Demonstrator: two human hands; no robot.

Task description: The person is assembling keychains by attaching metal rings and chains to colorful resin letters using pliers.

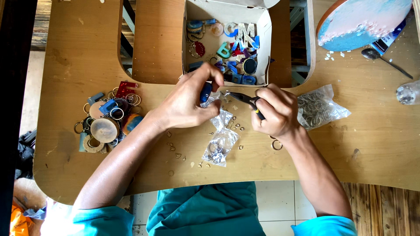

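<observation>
My left hand pinches a glossy blue charm; right hand grips slim black pliers over crinkly clear bags on the wood counter, cardboard box edge just beyond.

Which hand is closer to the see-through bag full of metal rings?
The right hand. It holds pliers right beside the bag of rings, nearly touching it. The left hand, pinching a blue piece, sits farther away, beyond the right hand.
</observation>
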